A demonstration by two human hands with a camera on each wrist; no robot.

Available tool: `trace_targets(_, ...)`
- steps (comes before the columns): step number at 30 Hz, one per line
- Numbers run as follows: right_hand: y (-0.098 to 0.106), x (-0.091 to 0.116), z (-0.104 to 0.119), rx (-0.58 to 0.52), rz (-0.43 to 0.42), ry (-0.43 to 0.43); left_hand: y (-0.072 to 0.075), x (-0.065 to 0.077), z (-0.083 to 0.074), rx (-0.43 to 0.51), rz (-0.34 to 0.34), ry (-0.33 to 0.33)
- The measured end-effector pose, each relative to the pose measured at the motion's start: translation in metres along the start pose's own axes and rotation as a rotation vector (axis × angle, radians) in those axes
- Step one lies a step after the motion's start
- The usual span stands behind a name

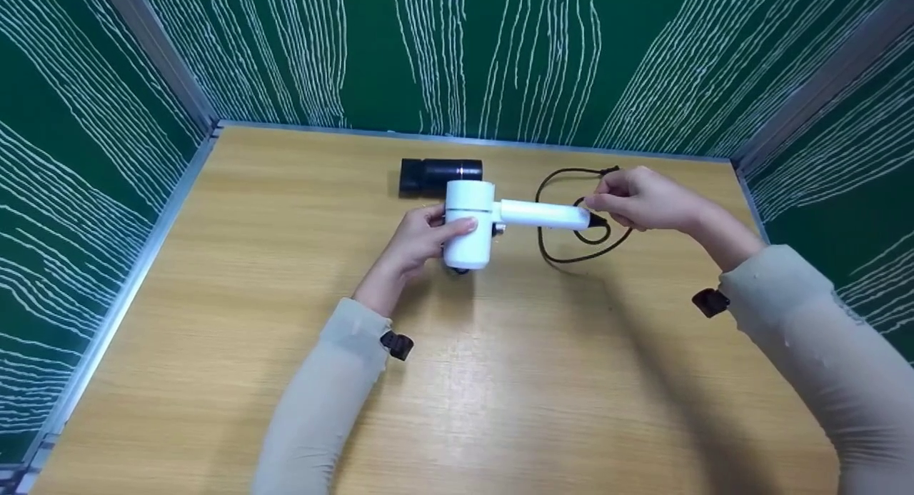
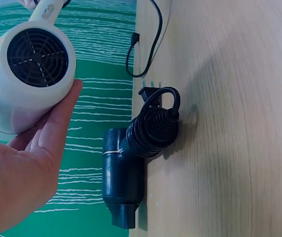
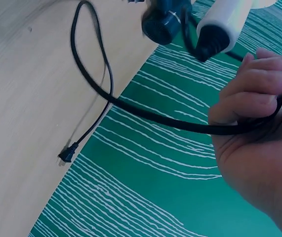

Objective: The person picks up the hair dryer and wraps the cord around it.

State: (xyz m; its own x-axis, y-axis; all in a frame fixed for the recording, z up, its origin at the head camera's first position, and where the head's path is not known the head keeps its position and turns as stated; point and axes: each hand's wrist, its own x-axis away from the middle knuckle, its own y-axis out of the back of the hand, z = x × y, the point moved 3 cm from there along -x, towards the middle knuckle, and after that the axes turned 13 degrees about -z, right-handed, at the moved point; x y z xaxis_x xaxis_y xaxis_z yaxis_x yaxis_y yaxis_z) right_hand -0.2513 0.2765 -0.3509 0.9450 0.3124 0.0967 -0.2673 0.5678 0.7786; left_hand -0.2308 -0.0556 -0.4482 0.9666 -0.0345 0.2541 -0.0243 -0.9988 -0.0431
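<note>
My left hand (image 1: pixel 421 239) grips the barrel of a white hair dryer (image 1: pixel 468 241), holding it up over the table with its handle pointing right. Its round black intake grille (image 2: pixel 38 57) shows in the left wrist view. Curled fingers of my right hand (image 1: pixel 643 198) hold the dryer's black power cord (image 3: pixel 180 122) a little beyond the handle's end. From that hand the cord hangs in a loose loop, and its plug (image 3: pixel 68 152) is low by the tabletop in the right wrist view.
A black hair dryer (image 2: pixel 123 177) lies on the wooden table (image 1: pixel 285 195) behind the white one, its own cord (image 2: pixel 153 131) coiled up. Green panels with white wavy lines (image 1: pixel 500 66) wall the back and both sides.
</note>
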Motion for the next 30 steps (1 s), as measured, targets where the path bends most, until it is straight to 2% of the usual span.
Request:
trace_targets(5, -0.002, 0.009, 0.005, -0.041, -0.043, 0.014, 0.0, -0.002, 0.0, 0.028, -0.049, -0.019)
trace_targets(9, -0.008, 0.018, 0.008, -0.127, -0.1, 0.078, -0.001, -0.004, -0.001, 0.082, -0.095, -0.042)
trace_targets(13, -0.021, 0.026, 0.007, -0.239, -0.151, 0.135, -0.002, -0.004, -0.002, 0.12, -0.136, -0.043)
trace_targets(22, -0.056, 0.036, -0.011, -0.439, -0.252, 0.143, -0.004, -0.004, -0.007, 0.199, -0.177, 0.0)
trace_targets(26, -0.066, 0.036, -0.017, -0.44, -0.29, 0.157, -0.005, -0.003, -0.008, 0.236, -0.164, 0.011)
trace_targets(30, -0.07, 0.035, -0.024, -0.377, -0.343, 0.167, -0.005, -0.002, -0.008, 0.266, -0.147, 0.016)
